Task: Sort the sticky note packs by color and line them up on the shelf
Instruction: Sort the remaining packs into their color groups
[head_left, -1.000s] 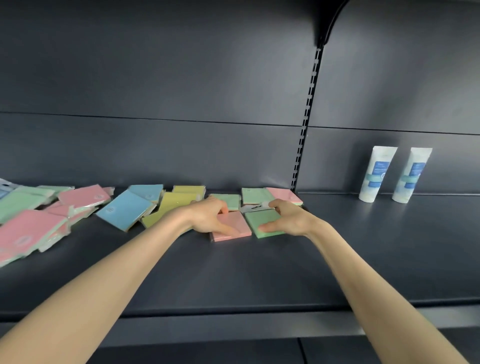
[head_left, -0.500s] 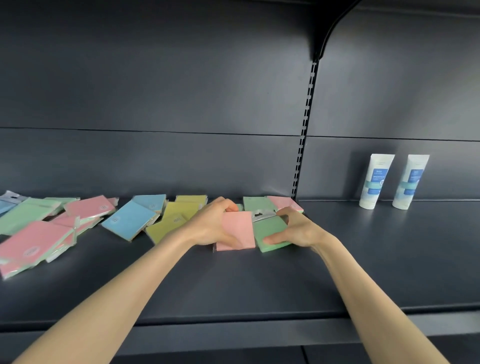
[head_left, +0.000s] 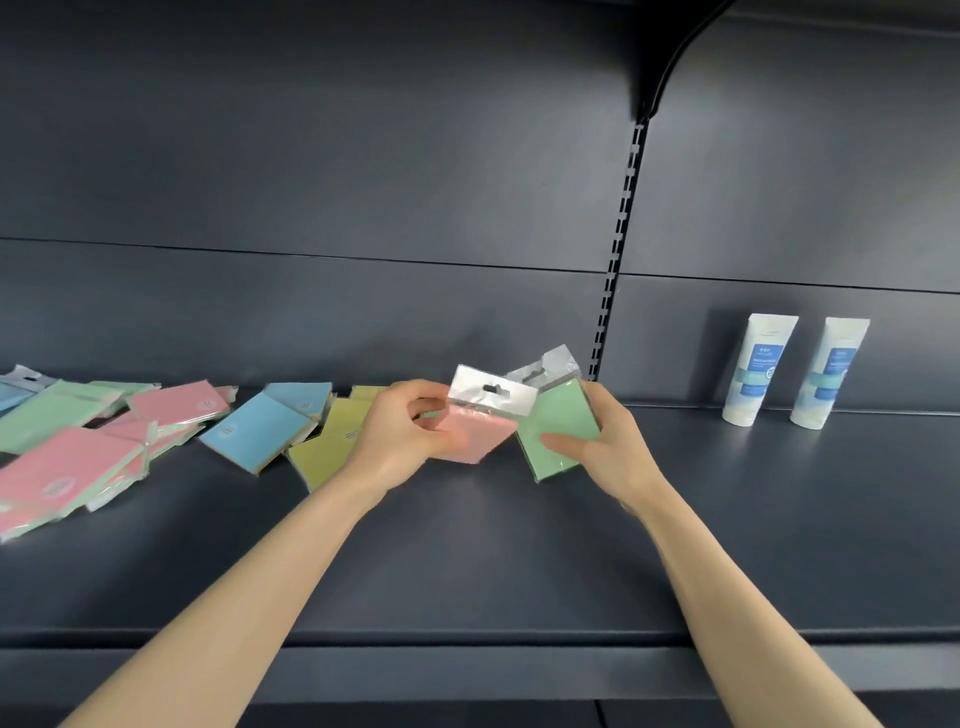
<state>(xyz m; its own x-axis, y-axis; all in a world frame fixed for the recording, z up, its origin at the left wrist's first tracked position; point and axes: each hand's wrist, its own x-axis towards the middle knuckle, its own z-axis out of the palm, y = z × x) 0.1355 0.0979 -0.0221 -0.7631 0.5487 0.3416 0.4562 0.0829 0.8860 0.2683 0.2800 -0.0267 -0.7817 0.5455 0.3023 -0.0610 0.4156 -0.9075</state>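
Left hand pinches pink pack; right hand grips green pack; both held above shelf. Remaining packs lie mixed, overlapping at left. No sorted row visible; judged early stage, most sorting left

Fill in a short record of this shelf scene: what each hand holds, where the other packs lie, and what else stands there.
Left hand: grips pink pack, hang tab up
Right hand: grips green pack, beside the pink one
Loose packs: pink, green, blue and yellow, mixed and overlapping on the left of the shelf
Tubes: two, white, upright, back right
Sorting: not yet done
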